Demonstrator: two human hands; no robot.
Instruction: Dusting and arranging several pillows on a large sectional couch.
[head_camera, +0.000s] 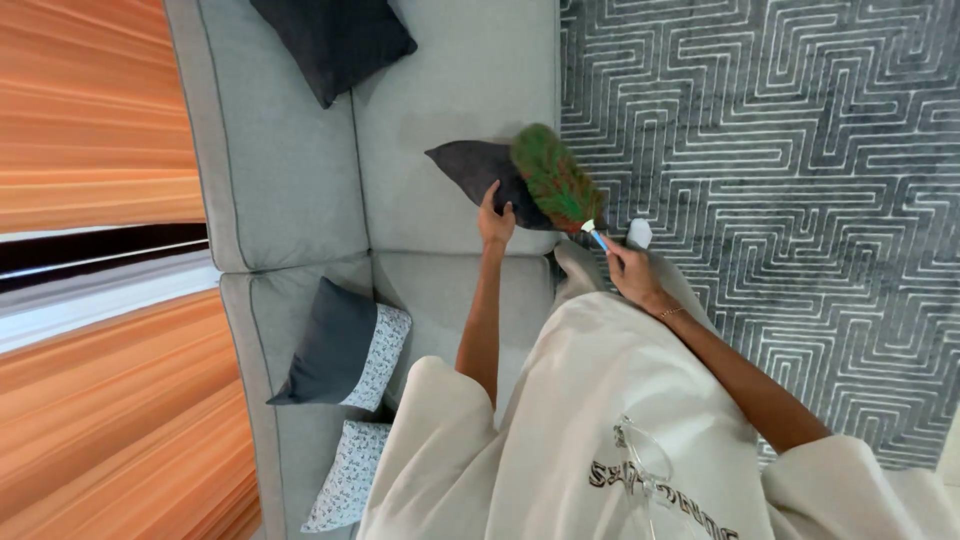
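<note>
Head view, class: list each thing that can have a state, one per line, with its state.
Left hand: fingers gripping the dark cushion's edge.
Right hand: closed on the duster's handle.
Feather duster: head resting on the dark cushion.
Dark cushion: lying on the sofa seat, held.
Black cushion: propped against the backrest.
Patterned cushions: leaning at the sofa corner.
Sofa: grey, seat uncovered.

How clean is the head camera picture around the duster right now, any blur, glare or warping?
Head view: the green feather duster and dark grey cushion read sharp under soft, even light with no glare; the left hand and right hand are clear too; the orange striped wall at the left edge is smeared into streaks, and the whole view sits rotated with wide-angle stretch at its borders.
</note>
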